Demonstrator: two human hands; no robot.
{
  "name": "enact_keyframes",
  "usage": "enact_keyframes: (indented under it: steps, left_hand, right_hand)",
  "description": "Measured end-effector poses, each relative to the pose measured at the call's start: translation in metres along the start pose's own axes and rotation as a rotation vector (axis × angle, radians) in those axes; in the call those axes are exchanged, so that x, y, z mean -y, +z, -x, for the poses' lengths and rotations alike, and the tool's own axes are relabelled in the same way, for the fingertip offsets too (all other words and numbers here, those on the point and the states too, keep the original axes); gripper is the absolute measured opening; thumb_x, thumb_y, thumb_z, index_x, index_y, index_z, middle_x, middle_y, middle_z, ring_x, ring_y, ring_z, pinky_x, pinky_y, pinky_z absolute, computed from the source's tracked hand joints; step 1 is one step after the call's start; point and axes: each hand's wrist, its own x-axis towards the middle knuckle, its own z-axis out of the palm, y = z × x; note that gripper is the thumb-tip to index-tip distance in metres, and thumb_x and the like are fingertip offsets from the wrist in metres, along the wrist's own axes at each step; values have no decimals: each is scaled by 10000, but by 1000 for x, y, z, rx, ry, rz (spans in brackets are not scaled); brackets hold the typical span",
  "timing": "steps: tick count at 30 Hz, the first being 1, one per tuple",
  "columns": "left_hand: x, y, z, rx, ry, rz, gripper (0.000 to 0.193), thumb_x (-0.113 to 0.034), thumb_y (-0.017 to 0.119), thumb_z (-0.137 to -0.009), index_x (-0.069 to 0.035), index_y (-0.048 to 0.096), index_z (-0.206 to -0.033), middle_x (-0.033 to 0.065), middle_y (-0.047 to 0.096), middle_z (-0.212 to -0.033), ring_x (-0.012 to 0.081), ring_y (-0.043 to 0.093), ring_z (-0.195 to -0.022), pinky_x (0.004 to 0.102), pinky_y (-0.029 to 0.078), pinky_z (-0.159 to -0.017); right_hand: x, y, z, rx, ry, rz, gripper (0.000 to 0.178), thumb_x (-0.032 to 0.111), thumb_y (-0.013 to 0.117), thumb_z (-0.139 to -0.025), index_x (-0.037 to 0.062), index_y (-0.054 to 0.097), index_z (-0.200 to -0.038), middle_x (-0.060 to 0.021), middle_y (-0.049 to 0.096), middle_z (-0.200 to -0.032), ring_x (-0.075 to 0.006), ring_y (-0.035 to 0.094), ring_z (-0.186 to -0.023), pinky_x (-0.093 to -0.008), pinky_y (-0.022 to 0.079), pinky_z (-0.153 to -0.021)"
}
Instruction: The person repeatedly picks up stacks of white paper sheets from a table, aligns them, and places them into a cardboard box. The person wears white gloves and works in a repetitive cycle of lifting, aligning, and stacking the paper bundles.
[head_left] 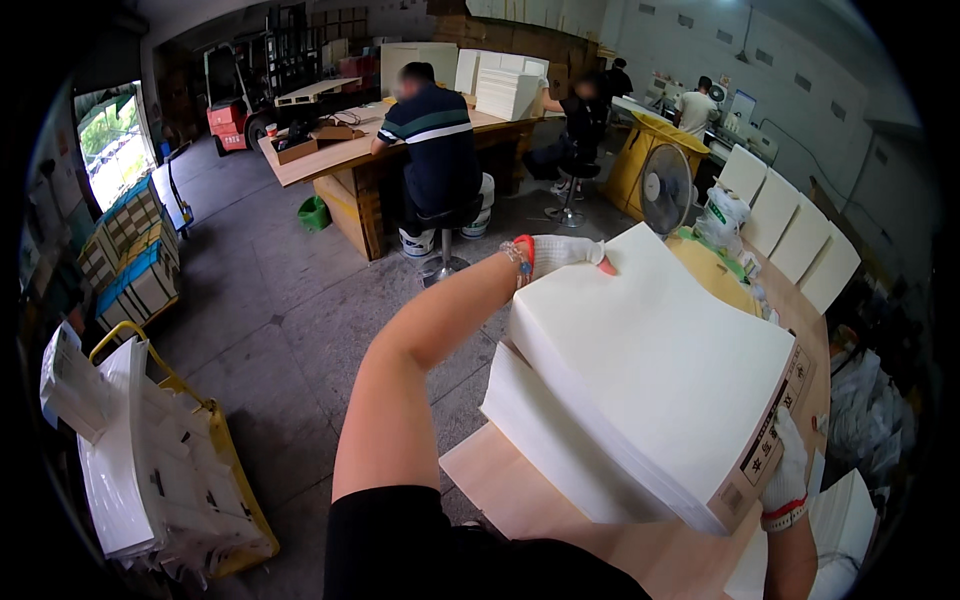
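A thick stack of large white paper sheets [650,350] sags and bends between my gloved hands, with a brown printed strip [765,440] along its right edge. At its far left corner, my left hand [566,256] grips the edge, a pinkish fingertip showing on the top sheet. My right hand [788,466] is closed at the printed right edge, its fingers partly hidden. Beneath lies another white stack [555,435], offset to the left, on a wooden tabletop [500,475].
White stacks [785,215] line the table's far right side, near a plastic bag [725,215] and a fan [666,188]. At left stands a loaded yellow trolley [240,480]. A seated person [435,145] works at another table [330,165]; a forklift [232,110] stands behind.
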Motion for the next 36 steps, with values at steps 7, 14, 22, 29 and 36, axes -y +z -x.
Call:
enact_keyframes:
  steps: [7, 14, 22, 29, 36]
  left_hand:
    - [23, -17, -5, -36, -51, 115, 186, -159, 563, -844, -44, 629, -973, 49, 648, -825, 96, 629, -692, 253, 515, -623]
    - [36, -24, -11, -11, 1, 173, 188, -155, 596, -827, -46, 623, -977, 48, 649, -815, 96, 628, -683, 250, 515, -594]
    - [42, -30, -10, -38, -106, 294, 204, -179, 578, -843, -53, 618, -998, 41, 647, -876, 97, 628, -717, 257, 523, -629]
    - [29, -17, 11, -363, -84, -881, 474, -447, 560, -836, -60, 584, -1110, 95, 622, -1023, 169, 607, -905, 303, 472, -816]
    - [108, -49, 79, -246, 131, 320, 726, -621, 437, -839, -13, 488, -1232, 107, 558, -1212, 202, 526, -1130, 342, 432, -944]
  right_hand:
    - [2, 16, -17, -37, 45, 104, 308, 210, 500, -898, 27, 523, -1143, -81, 603, -1018, -143, 620, -870, -246, 542, -717]
    - [2, 13, -26, -70, 91, 130, 350, 220, 526, -888, 23, 527, -1177, -83, 605, -1029, -139, 619, -876, -236, 538, -722]
    - [-5, 12, -34, -16, 116, 146, 289, 220, 491, -904, 37, 510, -1127, -56, 603, -967, -128, 621, -840, -249, 542, -691]
    - [-57, -27, -39, 53, 130, 20, 359, 213, 457, -928, 14, 462, -1226, -76, 566, -1117, -159, 570, -1001, -280, 481, -862]
    - [-56, -31, -43, 130, 265, -85, 352, 257, 484, -927, 76, 490, -1228, -43, 601, -1044, -137, 599, -904, -292, 505, -790]
